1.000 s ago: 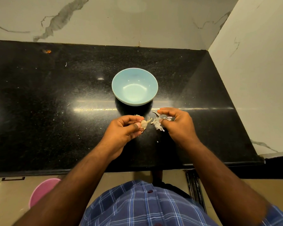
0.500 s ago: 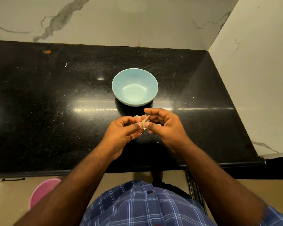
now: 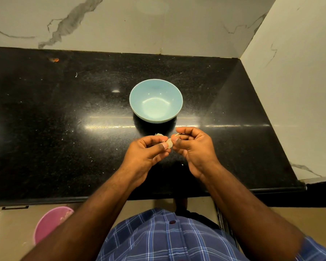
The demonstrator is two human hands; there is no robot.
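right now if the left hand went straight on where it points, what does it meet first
Probably the right hand: the left hand pinches a small pale clove whose tip nearly touches the right thumb. The light blue round bowl sits farther back.

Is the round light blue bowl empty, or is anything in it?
Empty: the round light blue bowl shows only bare glaze and light reflections inside.

Head cam, fwd-down over counter (image 3: pixel 64 129)

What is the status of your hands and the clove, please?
Left hand pinching pale clove. Right hand pinching peel scrap beside it. Blue bowl ahead on black counter, nothing between.
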